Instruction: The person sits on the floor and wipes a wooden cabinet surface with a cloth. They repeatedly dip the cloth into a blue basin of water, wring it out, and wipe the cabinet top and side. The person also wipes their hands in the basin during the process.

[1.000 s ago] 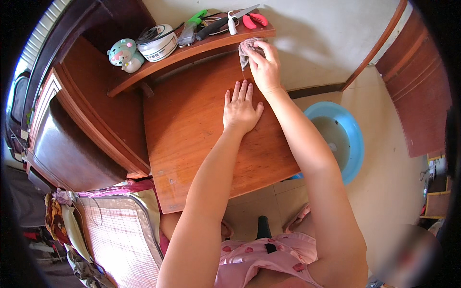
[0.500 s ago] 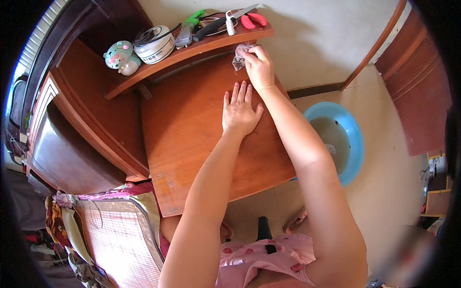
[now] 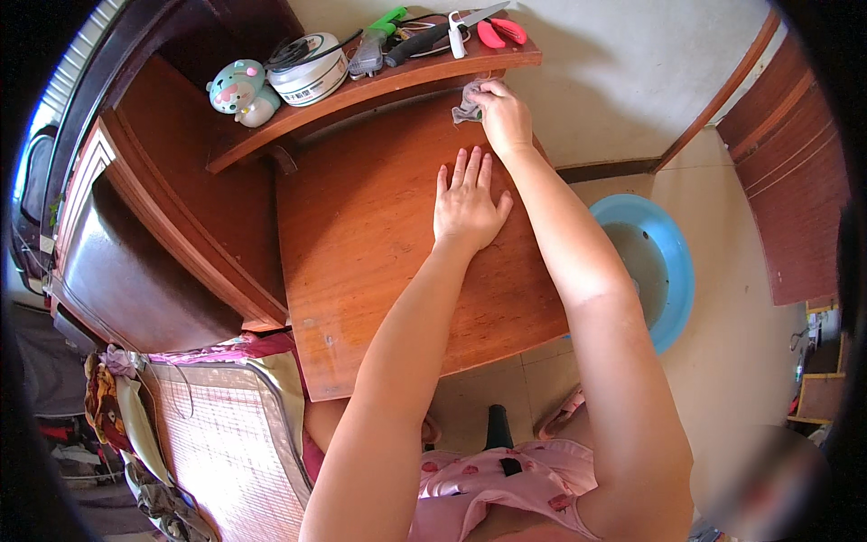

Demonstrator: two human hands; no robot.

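The cloth (image 3: 465,110), thin, greyish and crumpled into soft folds, is at the far right corner of the tabletop (image 3: 361,253), pinched in the fingers of my right hand (image 3: 507,119), close under the right end of the curved wooden shelf (image 3: 433,72) and near the pale wall (image 3: 632,81). My left hand (image 3: 470,212), apart from it, lies flat with fingers spread on the smooth, reddish-brown grain, with a wide stretch of wood to its left. Past the right edge, a round blue basin (image 3: 679,271) of murky water sits on the tiled floor (image 3: 731,235).
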